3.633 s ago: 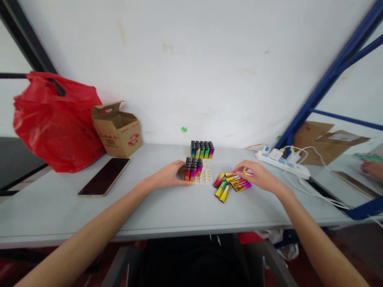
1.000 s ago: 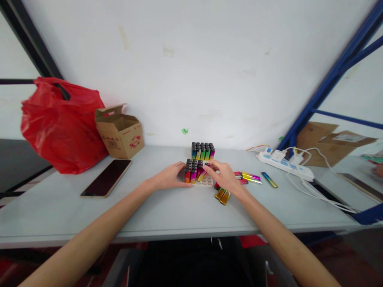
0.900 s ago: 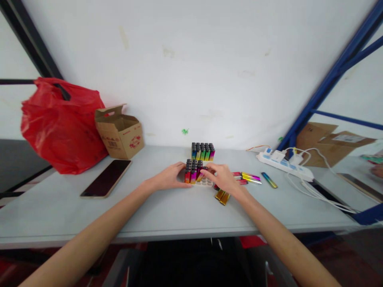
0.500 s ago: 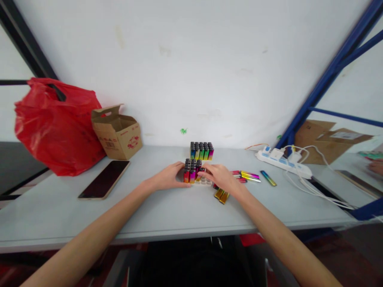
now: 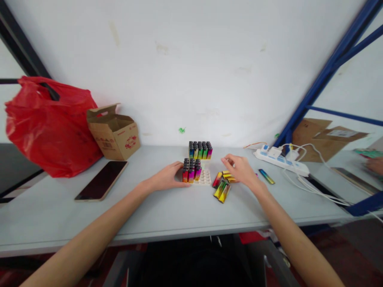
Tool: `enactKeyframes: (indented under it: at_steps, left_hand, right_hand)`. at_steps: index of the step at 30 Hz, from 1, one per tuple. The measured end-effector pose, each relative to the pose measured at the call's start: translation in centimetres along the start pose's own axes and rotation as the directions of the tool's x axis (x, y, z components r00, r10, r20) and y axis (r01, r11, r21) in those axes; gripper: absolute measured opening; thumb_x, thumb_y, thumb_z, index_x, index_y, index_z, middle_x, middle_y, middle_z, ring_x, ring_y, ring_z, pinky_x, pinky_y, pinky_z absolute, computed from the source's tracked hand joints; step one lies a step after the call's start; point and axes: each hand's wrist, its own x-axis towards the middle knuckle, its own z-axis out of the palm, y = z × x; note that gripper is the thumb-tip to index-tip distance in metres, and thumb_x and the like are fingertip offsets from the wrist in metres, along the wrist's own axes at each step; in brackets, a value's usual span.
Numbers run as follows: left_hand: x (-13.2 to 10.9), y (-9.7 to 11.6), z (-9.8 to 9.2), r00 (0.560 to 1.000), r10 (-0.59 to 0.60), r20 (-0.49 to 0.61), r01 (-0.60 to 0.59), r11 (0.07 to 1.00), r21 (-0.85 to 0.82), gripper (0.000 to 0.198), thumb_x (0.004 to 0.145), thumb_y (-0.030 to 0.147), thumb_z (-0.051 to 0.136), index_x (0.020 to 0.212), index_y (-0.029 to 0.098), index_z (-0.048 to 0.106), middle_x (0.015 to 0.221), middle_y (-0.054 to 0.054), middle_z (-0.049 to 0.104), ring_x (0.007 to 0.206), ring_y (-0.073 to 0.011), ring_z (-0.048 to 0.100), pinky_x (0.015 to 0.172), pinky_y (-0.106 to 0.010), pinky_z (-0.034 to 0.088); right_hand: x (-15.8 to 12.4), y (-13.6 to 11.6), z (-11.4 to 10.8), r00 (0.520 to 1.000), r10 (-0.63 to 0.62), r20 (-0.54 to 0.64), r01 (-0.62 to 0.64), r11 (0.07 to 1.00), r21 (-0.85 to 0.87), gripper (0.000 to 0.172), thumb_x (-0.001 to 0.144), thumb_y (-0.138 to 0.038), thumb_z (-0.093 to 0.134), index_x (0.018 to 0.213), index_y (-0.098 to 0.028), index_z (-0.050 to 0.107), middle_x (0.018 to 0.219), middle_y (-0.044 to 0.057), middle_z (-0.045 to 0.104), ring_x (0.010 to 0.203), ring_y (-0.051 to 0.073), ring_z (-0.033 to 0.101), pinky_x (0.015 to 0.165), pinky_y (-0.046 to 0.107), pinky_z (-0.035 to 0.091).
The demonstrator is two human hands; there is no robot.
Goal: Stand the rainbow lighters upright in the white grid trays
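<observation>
A white tray (image 5: pixel 204 177) with round holes stands on the table, its left part filled with upright lighters (image 5: pixel 190 171) in red, pink and purple with black tops. My left hand (image 5: pixel 167 176) grips the tray's left side, thumb at the front corner and fingers behind. To the right, my right hand (image 5: pixel 241 169) hovers above loose lighters, fingers slightly apart and nothing visible in them. Those loose lighters (image 5: pixel 224 193) lie flat in gold, green and red, some partly covered by the hand. Behind the tray stands a full block of lighters (image 5: pixel 200 150).
A red plastic bag (image 5: pixel 54 131), an open cardboard box (image 5: pixel 116 133) and a phone (image 5: pixel 103 180) are at the left. A single blue lighter (image 5: pixel 267 176) lies at the right, near a white power strip (image 5: pixel 281 162) with cables. A white wall (image 5: pixel 191 79) rises behind.
My right hand has left the tray and moved right, over the loose lighters. A lighter it was touching now stands in the tray. My left hand stays on the tray.
</observation>
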Motion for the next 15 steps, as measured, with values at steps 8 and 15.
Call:
enactKeyframes:
  at_steps: [8, 15]
  left_hand:
    - [0.1, 0.2, -0.1, 1.0, -0.017, 0.019, 0.017, 1.0, 0.027, 0.075, 0.076, 0.078, 0.078, 0.123, 0.02, 0.067, 0.126, -0.013, 0.07, 0.112, -0.0364, 0.069, 0.102, -0.048, 0.056]
    - [0.0, 0.2, -0.3, 1.0, -0.013, 0.013, 0.013, 0.999, 0.032, 0.073, 0.076, 0.078, 0.078, 0.119, 0.021, 0.068, 0.122, -0.012, 0.071, 0.106, -0.0344, 0.07, 0.097, -0.046, 0.057]
  right_hand:
    - [-6.2, 14.1, -5.3, 0.916, 0.364, -0.169, -0.4, 0.796, -0.453, 0.037, 0.094, -0.039, 0.064, 0.116, -0.011, 0.073, 0.103, 0.023, 0.079, 0.103, 0.039, 0.074, 0.091, 0.048, 0.055]
    - [-5.7, 15.0, -5.7, 0.903, 0.429, 0.008, -0.422, 0.892, -0.165, 0.017, 0.089, -0.038, 0.064, 0.087, -0.022, 0.071, 0.09, 0.015, 0.08, 0.075, 0.03, 0.075, 0.071, 0.041, 0.057]
